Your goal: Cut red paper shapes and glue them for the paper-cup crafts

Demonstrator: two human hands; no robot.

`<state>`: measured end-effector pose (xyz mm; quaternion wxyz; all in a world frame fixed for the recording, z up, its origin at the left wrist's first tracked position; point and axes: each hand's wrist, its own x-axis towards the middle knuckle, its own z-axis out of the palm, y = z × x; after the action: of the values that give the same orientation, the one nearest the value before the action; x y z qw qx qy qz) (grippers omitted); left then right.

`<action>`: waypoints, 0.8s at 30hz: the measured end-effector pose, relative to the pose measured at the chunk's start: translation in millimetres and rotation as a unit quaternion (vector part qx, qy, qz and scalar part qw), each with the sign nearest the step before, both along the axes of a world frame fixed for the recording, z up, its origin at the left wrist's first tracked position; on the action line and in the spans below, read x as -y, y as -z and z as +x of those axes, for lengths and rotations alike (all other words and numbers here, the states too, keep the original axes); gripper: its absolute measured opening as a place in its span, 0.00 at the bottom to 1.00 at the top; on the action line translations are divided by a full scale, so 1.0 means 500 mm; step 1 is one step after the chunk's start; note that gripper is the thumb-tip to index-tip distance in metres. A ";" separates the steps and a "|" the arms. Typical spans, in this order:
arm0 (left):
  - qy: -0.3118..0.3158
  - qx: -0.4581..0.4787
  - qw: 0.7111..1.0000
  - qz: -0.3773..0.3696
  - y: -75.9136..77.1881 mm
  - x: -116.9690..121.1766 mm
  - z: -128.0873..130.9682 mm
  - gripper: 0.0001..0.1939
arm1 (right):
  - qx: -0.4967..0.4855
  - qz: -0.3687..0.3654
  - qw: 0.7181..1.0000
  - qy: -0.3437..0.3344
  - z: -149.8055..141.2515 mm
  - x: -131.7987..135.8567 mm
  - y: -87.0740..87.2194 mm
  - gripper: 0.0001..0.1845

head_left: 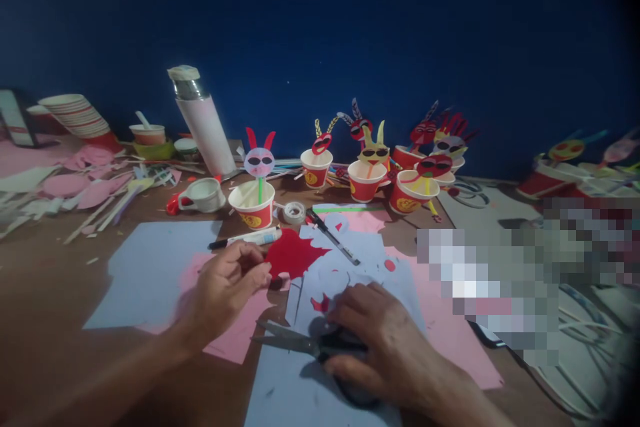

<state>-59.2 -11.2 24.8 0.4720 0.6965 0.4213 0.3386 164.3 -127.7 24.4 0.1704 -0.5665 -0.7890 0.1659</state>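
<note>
While the left hand [227,287] pinches a red paper cutout [293,255], the right hand [377,330] curls its fingers round black-handled scissors [311,345], blades parted; white paper [280,390] beneath.

- A craft workspace of some sort
- Counter [50,300] strewn with paper scraps [67,185]
- Scissors [289,340] and tape [295,218]
- Cups [253,215] bearing paper faces [259,163]

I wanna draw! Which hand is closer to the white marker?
Left: the left hand is just in front of the marker; the right hand is farther right, holding the scissors.
</note>
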 end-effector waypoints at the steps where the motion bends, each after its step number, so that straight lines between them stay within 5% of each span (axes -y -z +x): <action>1: -0.003 0.008 0.998 -0.056 0.001 -0.004 0.000 0.06 | 0.013 -0.005 1.000 -0.009 -0.009 0.001 0.003 0.20; 4: 0.007 0.035 0.989 -0.142 0.009 -0.012 0.001 0.08 | 0.041 -0.011 0.999 -0.012 -0.026 0.002 0.013 0.14; 8: 0.017 0.038 0.985 -0.168 0.013 -0.018 0.000 0.09 | 0.053 -0.012 0.998 -0.014 -0.033 0.004 0.013 0.08; 18: -0.025 0.061 0.983 -0.172 0.007 -0.031 -0.003 0.09 | -0.038 -0.131 0.990 0.040 0.037 0.013 -0.039 0.17; 21: -0.004 0.092 0.975 -0.203 0.004 -0.031 -0.002 0.10 | -0.159 -0.157 0.973 0.050 0.074 0.004 -0.048 0.07; 24: 0.049 0.067 0.976 -0.204 0.007 -0.020 0.000 0.09 | -0.311 -0.158 0.932 0.094 0.089 -0.007 -0.034 0.09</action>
<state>-59.0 -1.1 21.1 0.6472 0.5813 0.4139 0.2682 208.6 -124.1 41.5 0.3300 -0.5780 -0.6031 0.4397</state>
